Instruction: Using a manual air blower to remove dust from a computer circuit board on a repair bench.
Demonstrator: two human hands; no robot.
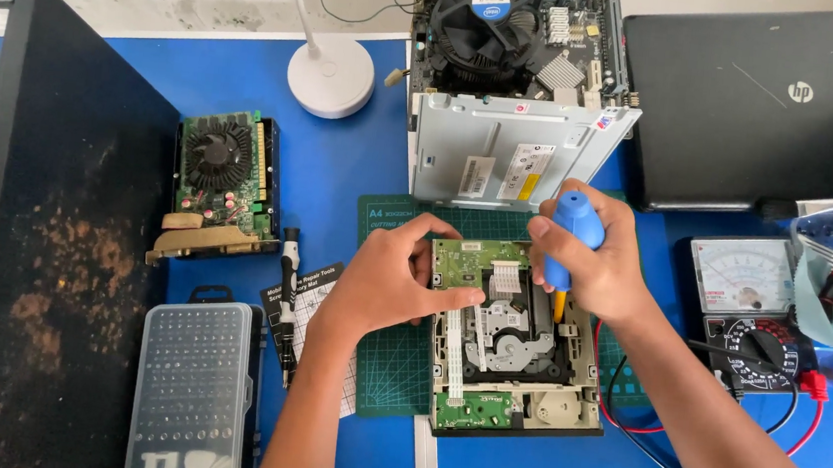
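Note:
An opened optical disc drive (pixel 512 348) lies on a green cutting mat (pixel 396 358), its green circuit board and white ribbon cables exposed. My left hand (pixel 395 277) grips the drive's left side, thumb over the top edge and fingertips on the circuit board. My right hand (pixel 600 260) is wrapped around a blue-handled screwdriver (pixel 574 228), held upright with its yellow shaft pointing down into the drive's right side.
The drive's silver metal cover (pixel 504 151) leans behind it, against a motherboard with a fan (pixel 500 21). A graphics card (pixel 225 187), black pen-type driver (pixel 286 298) and bit case (pixel 192 390) lie left. A multimeter (pixel 747 303) and closed laptop (pixel 759 103) sit right. A dark panel (pixel 55 233) stands far left.

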